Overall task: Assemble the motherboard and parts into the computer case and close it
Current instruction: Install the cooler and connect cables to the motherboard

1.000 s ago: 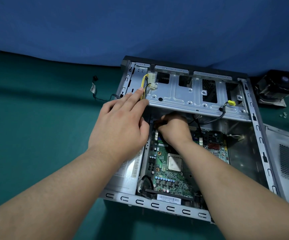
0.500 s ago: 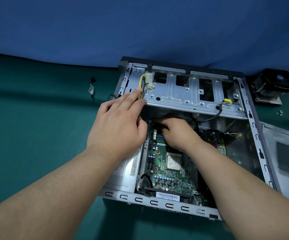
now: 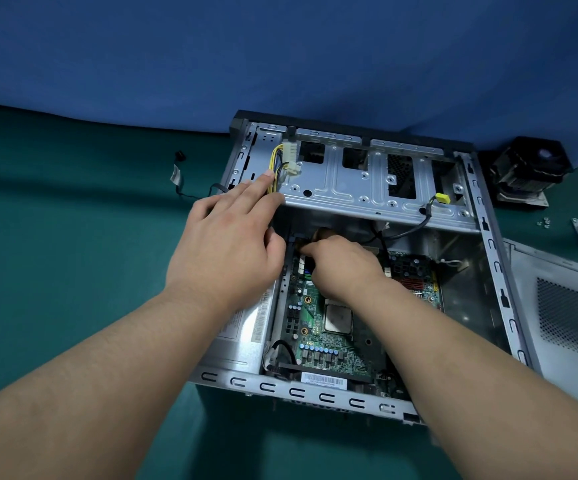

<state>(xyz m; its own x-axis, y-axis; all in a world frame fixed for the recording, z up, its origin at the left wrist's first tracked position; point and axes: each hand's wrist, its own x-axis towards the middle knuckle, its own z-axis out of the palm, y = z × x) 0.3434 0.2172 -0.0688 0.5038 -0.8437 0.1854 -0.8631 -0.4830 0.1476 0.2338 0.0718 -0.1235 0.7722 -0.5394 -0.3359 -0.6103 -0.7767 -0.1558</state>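
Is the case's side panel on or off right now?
Off. The side panel lies on the table right of the open computer case, whose motherboard is exposed.

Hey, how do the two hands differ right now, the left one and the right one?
The left hand lies with straight fingers on the edge of the drive cage, near the yellow wires; the right hand has curled fingers, deep inside the case under that cage.
The left hand is fully in view; the right hand's fingertips are hidden, so what it grips is unclear.
Both are bare and reach over the motherboard.

A teal cloth (image 3: 73, 271) covers the work surface, with a blue fabric backdrop (image 3: 280, 57) rising behind.
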